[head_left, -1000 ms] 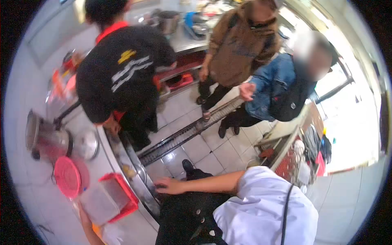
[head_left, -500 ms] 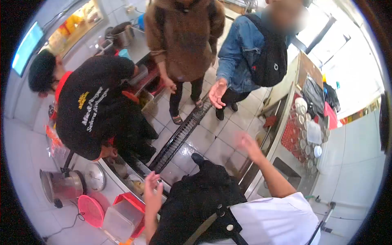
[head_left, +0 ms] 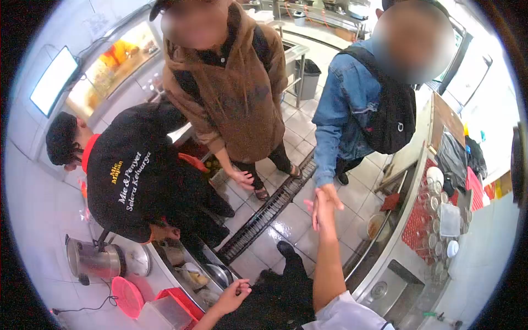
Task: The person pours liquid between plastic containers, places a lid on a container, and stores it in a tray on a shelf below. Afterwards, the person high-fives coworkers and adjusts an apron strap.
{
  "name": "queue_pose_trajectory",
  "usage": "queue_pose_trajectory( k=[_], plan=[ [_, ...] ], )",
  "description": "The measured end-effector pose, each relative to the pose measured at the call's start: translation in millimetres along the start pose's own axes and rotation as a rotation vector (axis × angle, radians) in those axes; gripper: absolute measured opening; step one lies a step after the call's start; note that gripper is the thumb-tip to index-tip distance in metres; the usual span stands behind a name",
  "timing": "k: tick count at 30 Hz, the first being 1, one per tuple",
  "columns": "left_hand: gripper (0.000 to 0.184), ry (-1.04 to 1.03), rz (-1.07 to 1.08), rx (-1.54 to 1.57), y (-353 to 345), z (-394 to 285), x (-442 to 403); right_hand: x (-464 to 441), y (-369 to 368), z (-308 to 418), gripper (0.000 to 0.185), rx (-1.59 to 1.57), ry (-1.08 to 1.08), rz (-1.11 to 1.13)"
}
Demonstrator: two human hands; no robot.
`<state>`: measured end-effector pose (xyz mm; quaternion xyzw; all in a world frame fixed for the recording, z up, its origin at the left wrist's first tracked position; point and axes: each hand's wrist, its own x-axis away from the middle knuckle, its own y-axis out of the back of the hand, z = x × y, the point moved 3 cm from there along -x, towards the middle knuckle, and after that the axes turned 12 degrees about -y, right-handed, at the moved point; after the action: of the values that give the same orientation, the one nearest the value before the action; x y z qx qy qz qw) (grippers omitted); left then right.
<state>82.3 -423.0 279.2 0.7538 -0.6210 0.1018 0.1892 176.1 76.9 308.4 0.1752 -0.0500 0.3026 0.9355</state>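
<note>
My right hand (head_left: 324, 219) is stretched forward over the floor and meets the hand (head_left: 331, 196) of a person in a denim jacket (head_left: 338, 115), palm to palm in a handshake. The two hands overlap, so part of my fingers is hidden. My left hand (head_left: 233, 296) hangs low beside the left counter, with its fingers loosely bent and nothing in them. Near it are metal bins with food (head_left: 192, 276) and a red tray (head_left: 181, 301) holding a clear plastic container (head_left: 164, 314).
A person in a brown hoodie (head_left: 231, 104) stands ahead; another in a black shirt (head_left: 137, 176) bends over the left counter. A drain grate (head_left: 267, 215) crosses the tiled floor. At right are a sink (head_left: 388, 289) and glass jars (head_left: 432, 242). A pot (head_left: 93, 258) and pink basket (head_left: 127, 297) stand left.
My right hand has reached forward and met the denim-jacketed person's hand. My left hand has lowered. The hoodie wearer appears closer, one hand held forward, and the view has tilted up.
</note>
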Motion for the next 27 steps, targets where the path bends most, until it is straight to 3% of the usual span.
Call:
queue_pose_trajectory(
  k=[4,7,9,12,15,16,17,19,23,25,27],
  plan=[
    [0.042,0.034,0.019,-0.007,-9,-31,-5,-6,-2,-22,0.087,-0.43,-0.05,-0.598],
    [0.042,-0.006,0.037,-0.005,-15,-17,-12,3,-51,-33,0.092,-0.776,-0.12,-1.062],
    [0.04,-0.07,0.038,-0.121,-16,-46,-13,0,-100,-8,0.096,-0.923,-0.196,-1.344],
    [0.039,-0.029,-0.021,-0.033,-14,-40,-4,-30,-142,42,0.102,-1.228,-0.117,-1.286],
    [0.039,-0.088,-0.097,0.035,-8,-32,-8,-45,-148,84,0.11,-1.255,0.007,-1.049],
    [0.039,-0.08,-0.109,0.027,-5,-31,-6,-41,-140,103,0.114,-1.101,0.132,-0.999],
    [0.039,-0.072,-0.116,0.018,-4,-28,-1,-42,-128,117,0.114,-1.115,0.119,-0.983],
    [0.038,-0.07,-0.142,0.038,-7,-19,6,-35,-94,139,0.116,-0.768,0.236,-1.229],
    [0.038,-0.077,-0.152,0.073,-5,-18,13,-43,-43,130,0.112,-0.571,0.34,-1.32],
    [0.037,-0.005,-0.17,0.106,-5,-25,15,-56,-23,106,0.106,-0.512,0.246,-1.349],
    [0.037,-0.038,-0.146,0.137,-13,-2,20,-65,-12,78,0.086,-0.413,0.384,-1.46]
  ],
)
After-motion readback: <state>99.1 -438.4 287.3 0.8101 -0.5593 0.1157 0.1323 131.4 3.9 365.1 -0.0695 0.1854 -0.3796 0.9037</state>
